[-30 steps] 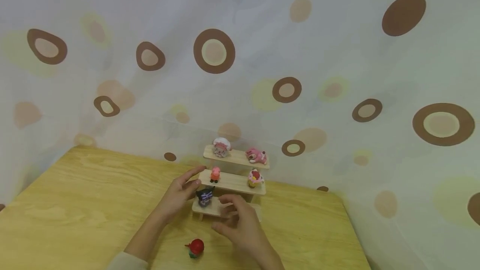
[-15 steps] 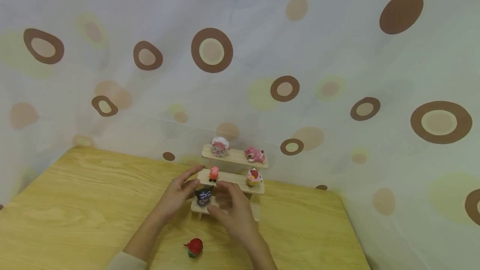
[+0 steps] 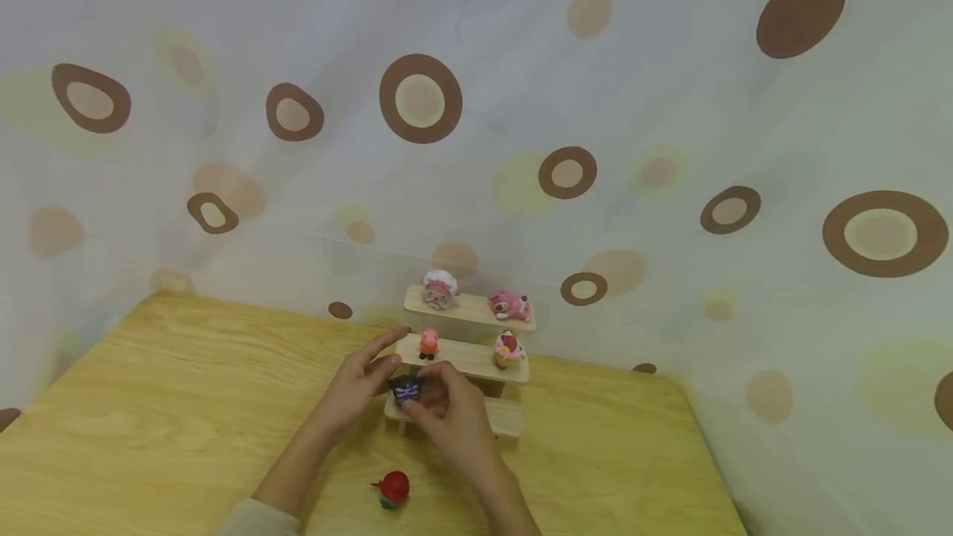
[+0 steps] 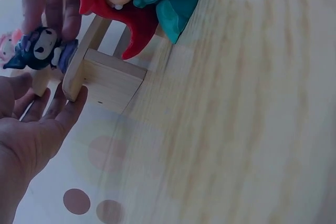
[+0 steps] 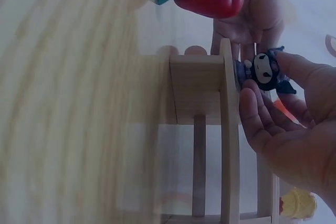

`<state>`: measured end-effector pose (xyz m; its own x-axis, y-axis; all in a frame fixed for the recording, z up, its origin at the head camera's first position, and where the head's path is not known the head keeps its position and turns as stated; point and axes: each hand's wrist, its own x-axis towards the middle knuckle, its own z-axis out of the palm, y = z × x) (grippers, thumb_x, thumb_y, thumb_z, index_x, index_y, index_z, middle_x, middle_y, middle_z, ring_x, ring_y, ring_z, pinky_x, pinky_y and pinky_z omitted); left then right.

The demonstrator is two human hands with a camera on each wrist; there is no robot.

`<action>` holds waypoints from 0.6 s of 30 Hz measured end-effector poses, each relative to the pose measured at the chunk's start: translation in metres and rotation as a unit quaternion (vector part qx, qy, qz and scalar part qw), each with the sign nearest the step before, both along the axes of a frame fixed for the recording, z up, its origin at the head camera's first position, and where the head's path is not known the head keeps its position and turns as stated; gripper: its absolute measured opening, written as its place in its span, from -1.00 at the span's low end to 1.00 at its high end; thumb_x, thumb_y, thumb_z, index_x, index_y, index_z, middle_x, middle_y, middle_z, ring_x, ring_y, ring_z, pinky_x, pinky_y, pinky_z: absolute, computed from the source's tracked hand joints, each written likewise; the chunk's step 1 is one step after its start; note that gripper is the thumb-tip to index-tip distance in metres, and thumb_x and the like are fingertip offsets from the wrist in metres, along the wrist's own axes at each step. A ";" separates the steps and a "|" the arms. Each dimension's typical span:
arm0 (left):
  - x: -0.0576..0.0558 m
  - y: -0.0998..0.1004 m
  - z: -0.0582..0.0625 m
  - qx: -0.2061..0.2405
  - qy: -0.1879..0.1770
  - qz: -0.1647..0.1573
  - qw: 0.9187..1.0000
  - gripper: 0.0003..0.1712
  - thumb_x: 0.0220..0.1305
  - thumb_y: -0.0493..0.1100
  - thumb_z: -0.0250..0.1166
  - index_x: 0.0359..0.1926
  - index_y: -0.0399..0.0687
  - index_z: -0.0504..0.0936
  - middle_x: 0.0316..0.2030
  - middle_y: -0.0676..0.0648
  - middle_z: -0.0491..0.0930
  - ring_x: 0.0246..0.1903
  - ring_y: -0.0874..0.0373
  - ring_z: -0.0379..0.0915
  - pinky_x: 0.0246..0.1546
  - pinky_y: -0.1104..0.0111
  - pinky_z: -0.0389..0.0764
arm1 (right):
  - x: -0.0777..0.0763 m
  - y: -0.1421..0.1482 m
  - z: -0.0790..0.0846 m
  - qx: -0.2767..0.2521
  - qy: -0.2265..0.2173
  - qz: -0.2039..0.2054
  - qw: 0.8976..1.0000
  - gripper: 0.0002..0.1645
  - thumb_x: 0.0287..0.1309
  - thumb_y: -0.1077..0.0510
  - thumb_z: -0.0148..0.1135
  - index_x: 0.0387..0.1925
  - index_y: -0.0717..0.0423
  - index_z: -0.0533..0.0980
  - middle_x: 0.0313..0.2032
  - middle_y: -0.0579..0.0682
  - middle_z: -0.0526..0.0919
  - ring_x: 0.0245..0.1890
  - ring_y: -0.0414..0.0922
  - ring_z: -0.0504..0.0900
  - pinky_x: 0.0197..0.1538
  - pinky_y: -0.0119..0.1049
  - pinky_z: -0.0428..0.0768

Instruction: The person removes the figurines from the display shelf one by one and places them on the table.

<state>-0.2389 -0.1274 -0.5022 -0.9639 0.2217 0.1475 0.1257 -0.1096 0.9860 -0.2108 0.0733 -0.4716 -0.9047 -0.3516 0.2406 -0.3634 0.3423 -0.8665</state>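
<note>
A small wooden three-tier display stand (image 3: 506, 418) stands on the table. At its left end my left hand (image 3: 357, 383) holds the stand, its thumb and fingers about the end of the middle shelf; the left wrist view shows fingertips (image 4: 79, 103) against the bottom shelf's end. My right hand (image 3: 454, 416) pinches a black-hooded figurine (image 3: 405, 389) at the left of the bottom shelf, thumb in front. In the right wrist view the figurine's base (image 5: 240, 72) is at the shelf surface; whether it touches is unclear. A red-haired mermaid figurine in a green dress (image 3: 392, 488) lies near the stand.
On the middle shelf are a pink pig figurine (image 3: 428, 343) and an ice-cream-cone figurine (image 3: 509, 350). The top shelf bears a white-capped figurine (image 3: 439, 289) and a lying pink bear (image 3: 510, 304). A spotted curtain (image 3: 670, 106) hangs behind the table (image 3: 223, 387).
My right hand has moved left and its thumb and fingers have closed on the black-hooded figurine. The left hand stays at the stand's left end.
</note>
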 end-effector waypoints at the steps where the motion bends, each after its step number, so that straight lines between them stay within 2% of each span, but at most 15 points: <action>1: 0.000 0.001 -0.001 0.001 0.001 0.000 1.000 -0.41 0.69 -0.12 0.08 0.62 -0.07 0.26 0.64 -0.17 0.08 0.43 -0.24 0.37 0.31 0.05 0.58 | 0.001 0.000 0.000 0.005 0.000 -0.003 1.000 -0.56 0.30 0.16 0.51 0.13 0.12 0.55 -0.07 -0.02 0.74 -0.14 -0.15 0.73 -0.13 -0.37 0.72; 7: 0.001 0.002 0.000 -0.013 0.003 0.005 1.000 -0.40 0.68 -0.07 0.10 0.62 -0.02 0.27 0.64 -0.16 0.09 0.48 -0.26 0.29 0.36 -0.14 0.48 | 0.001 -0.001 -0.002 0.015 -0.008 -0.022 1.000 -0.64 0.34 0.14 0.47 0.06 0.09 0.53 -0.13 0.01 0.76 -0.21 -0.18 0.72 -0.18 -0.40 0.70; 13: 0.002 0.002 0.000 -0.008 -0.006 0.005 1.000 -0.41 0.69 -0.11 0.09 0.62 -0.03 0.27 0.64 -0.15 0.09 0.48 -0.25 0.29 0.35 -0.07 0.50 | 0.000 0.004 -0.003 0.008 -0.014 -0.018 1.000 -0.60 0.36 0.20 0.44 0.14 0.13 0.53 -0.06 0.07 0.75 -0.19 -0.16 0.73 -0.16 -0.42 0.73; 18: 0.002 0.001 0.001 -0.005 -0.004 0.006 1.000 -0.41 0.68 -0.12 0.10 0.61 -0.04 0.28 0.65 -0.15 0.07 0.48 -0.25 0.29 0.35 -0.04 0.52 | -0.001 0.014 0.002 0.037 -0.009 0.005 0.999 -0.52 0.33 0.19 0.43 0.25 0.15 0.57 0.08 0.08 0.74 -0.19 -0.16 0.73 -0.18 -0.40 0.72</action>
